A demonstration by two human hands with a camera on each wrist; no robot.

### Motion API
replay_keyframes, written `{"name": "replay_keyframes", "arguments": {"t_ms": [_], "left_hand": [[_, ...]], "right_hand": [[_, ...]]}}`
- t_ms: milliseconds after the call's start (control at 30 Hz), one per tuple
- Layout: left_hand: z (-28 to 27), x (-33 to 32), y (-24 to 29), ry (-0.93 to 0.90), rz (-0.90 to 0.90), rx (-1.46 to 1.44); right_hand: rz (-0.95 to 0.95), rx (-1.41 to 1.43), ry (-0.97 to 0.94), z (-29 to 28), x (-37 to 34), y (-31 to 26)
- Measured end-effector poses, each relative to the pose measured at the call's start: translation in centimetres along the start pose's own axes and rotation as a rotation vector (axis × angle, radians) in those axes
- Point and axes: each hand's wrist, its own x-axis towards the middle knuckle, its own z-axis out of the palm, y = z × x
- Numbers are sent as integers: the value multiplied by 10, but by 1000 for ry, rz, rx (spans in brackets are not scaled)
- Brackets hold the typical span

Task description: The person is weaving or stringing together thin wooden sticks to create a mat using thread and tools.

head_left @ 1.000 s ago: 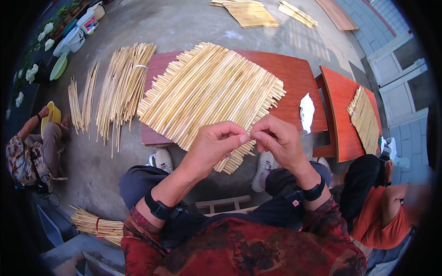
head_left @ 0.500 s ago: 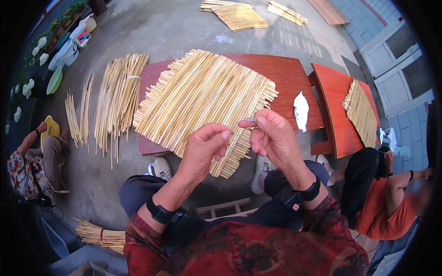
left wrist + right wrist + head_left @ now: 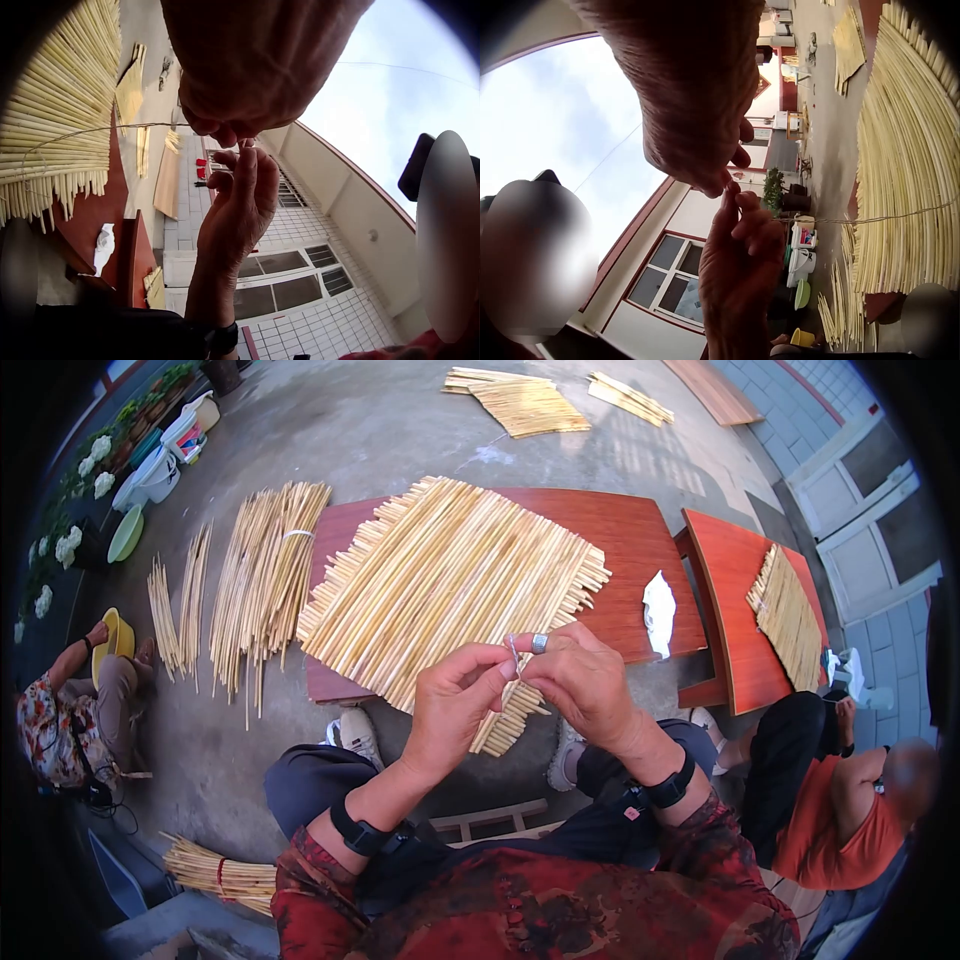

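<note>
My left hand (image 3: 450,705) and right hand (image 3: 590,690) meet over the near corner of a mat of pale stalks (image 3: 440,590). Fingertips of both pinch a thin string (image 3: 97,130), which trails across the mat in both wrist views. A ring (image 3: 540,643) is on a right-hand finger. The mat lies askew on a red-brown table (image 3: 600,530), its ragged stalk ends jutting past the sides. What the fingertips do with the string is mostly hidden behind the hands in the wrist views.
A crumpled white cloth or paper (image 3: 658,615) lies on the table's right part. Another red table (image 3: 715,550) bears a smaller mat (image 3: 785,615). Loose stalks (image 3: 260,570) lie left on the floor. People sit at both sides, one beside a yellow basin (image 3: 115,640).
Half a second ago the right hand turned and drew slightly apart from the left, string between them. Now the fingertips are close together again, with the right hand's back and ring showing.
</note>
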Motion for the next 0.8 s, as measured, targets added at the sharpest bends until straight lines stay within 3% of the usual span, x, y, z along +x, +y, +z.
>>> {"name": "replay_keyframes", "arguments": {"t_ms": [167, 300, 533, 600, 733, 800], "left_hand": [[-3, 1, -1, 37, 8, 54], [-8, 4, -2, -17, -146, -72], [-7, 5, -3, -17, -238, -242], [-5, 4, -2, -16, -246, -281], [-4, 3, -6, -49, -172, -276], [-10, 5, -4, -110, -134, -151]], "right_hand": [[-83, -108, 1, 6, 1, 0], [-136, -176, -12, 10, -2, 0], [-114, -80, -9, 7, -4, 1], [71, -16, 43, 3, -4, -5], [235, 241, 72, 7, -7, 0], [427, 488, -44, 6, -11, 1]]}}
